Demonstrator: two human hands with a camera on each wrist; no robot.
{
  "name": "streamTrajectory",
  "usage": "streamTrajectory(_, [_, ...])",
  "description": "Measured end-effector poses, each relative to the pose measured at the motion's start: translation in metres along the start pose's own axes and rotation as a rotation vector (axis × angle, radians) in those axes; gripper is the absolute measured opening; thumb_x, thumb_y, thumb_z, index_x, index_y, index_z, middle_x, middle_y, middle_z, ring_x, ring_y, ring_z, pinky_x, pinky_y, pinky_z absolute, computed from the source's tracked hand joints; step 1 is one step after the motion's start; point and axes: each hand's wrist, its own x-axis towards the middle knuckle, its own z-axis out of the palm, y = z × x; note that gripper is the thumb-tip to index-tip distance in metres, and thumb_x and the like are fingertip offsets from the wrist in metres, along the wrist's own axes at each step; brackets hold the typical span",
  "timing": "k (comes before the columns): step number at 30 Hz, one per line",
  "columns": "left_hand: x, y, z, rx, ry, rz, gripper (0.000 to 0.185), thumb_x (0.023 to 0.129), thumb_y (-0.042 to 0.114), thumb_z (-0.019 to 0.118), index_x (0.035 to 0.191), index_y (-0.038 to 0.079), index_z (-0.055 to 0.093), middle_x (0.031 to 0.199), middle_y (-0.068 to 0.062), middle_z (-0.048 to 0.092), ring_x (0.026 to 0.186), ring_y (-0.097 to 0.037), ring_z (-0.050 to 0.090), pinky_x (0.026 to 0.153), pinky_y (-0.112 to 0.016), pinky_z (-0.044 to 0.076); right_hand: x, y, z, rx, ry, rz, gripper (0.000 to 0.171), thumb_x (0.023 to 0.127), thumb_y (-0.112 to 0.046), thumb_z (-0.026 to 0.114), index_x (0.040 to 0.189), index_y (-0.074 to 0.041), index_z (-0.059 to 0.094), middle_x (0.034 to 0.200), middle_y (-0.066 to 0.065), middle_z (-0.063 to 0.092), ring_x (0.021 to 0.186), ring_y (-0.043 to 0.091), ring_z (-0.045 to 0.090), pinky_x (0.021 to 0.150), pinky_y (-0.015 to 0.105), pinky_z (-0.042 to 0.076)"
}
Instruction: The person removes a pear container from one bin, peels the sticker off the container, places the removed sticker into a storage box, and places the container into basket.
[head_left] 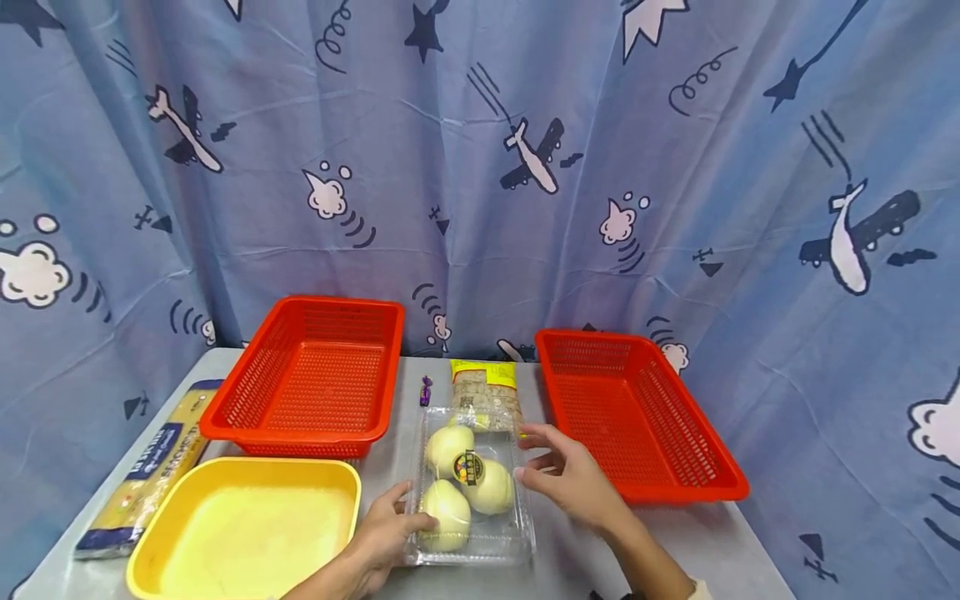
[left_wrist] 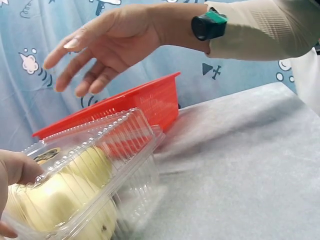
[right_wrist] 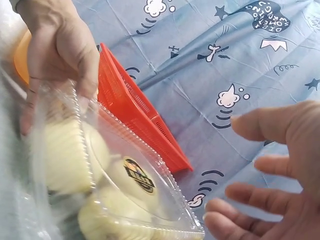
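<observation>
Left hand [head_left: 386,533] gripped the near-left corner of the clear box of onions [head_left: 468,487], which lay near the table's [head_left: 697,542] front edge between both red baskets [head_left: 311,379], right hand [head_left: 573,475] slack beside it; nothing yet sat in any basket.

So up close there's a clear plastic clamshell box [right_wrist: 115,185] with pale yellow round fruit [right_wrist: 65,155] packed inside and a round dark sticker [right_wrist: 138,175] on the lid. The left hand [right_wrist: 60,55] grips its far end, fingers curled over the edge. The right hand [right_wrist: 280,170] sits just beside the near corner, fingers spread and not touching it. A red basket [right_wrist: 135,117] is behind, plus a blue cartoon curtain [right_wrist: 225,60].
</observation>
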Motion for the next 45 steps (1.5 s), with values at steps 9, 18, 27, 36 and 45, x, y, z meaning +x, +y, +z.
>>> streamTrajectory(9, [0.000, -0.002, 0.001, -0.013, -0.014, -0.007, 0.089, 0.076, 0.002, 0.069, 0.147, -0.009, 0.016, 0.125, -0.033, 0.035, 0.090, -0.031, 0.053, 0.061, -0.040, 0.053, 0.021, 0.006, -0.003, 0.031, -0.099, -0.143, 0.057, 0.085, -0.012, 0.075, 0.137, -0.007, 0.052, 0.121, 0.014, 0.060, 0.098, 0.035, 0.060, 0.085, 0.038, 0.051])
streamTrajectory(18, [0.001, -0.001, 0.001, -0.022, -0.014, -0.009, 0.088, 0.078, 0.002, 0.069, 0.148, -0.008, 0.016, 0.126, -0.032, 0.035, 0.091, -0.031, 0.053, 0.059, -0.042, 0.053, 0.043, 0.008, 0.008, -0.020, -0.141, -0.184, 0.055, 0.085, -0.002, 0.072, 0.136, -0.003, 0.051, 0.114, 0.014, 0.060, 0.097, 0.038, 0.058, 0.082, 0.041, 0.051])
streamTrajectory(27, [0.001, -0.001, 0.000, -0.021, -0.019, -0.017, 0.088, 0.079, 0.004, 0.068, 0.148, -0.009, 0.015, 0.125, -0.031, 0.037, 0.091, -0.031, 0.054, 0.059, -0.045, 0.053, 0.057, 0.014, 0.018, -0.051, -0.179, -0.210, 0.053, 0.084, 0.005, 0.069, 0.134, 0.000, 0.052, 0.111, 0.016, 0.060, 0.095, 0.038, 0.058, 0.081, 0.045, 0.049])
streamTrajectory(36, [0.002, -0.002, 0.000, -0.040, -0.031, -0.014, 0.088, 0.079, 0.003, 0.068, 0.148, -0.008, 0.015, 0.125, -0.032, 0.035, 0.091, -0.032, 0.054, 0.060, -0.049, 0.054, 0.068, 0.025, 0.025, -0.054, -0.209, -0.247, 0.050, 0.084, 0.003, 0.070, 0.132, 0.001, 0.054, 0.106, 0.014, 0.060, 0.090, 0.033, 0.059, 0.077, 0.039, 0.051])
streamTrajectory(45, [0.000, -0.003, 0.000, -0.059, -0.028, -0.012, 0.088, 0.079, 0.002, 0.067, 0.148, -0.008, 0.013, 0.128, -0.036, 0.028, 0.092, -0.035, 0.054, 0.062, -0.051, 0.053, 0.074, 0.033, 0.032, -0.140, -0.243, -0.252, 0.044, 0.084, 0.004, 0.069, 0.126, 0.003, 0.058, 0.098, 0.011, 0.060, 0.082, 0.028, 0.059, 0.071, 0.035, 0.052])
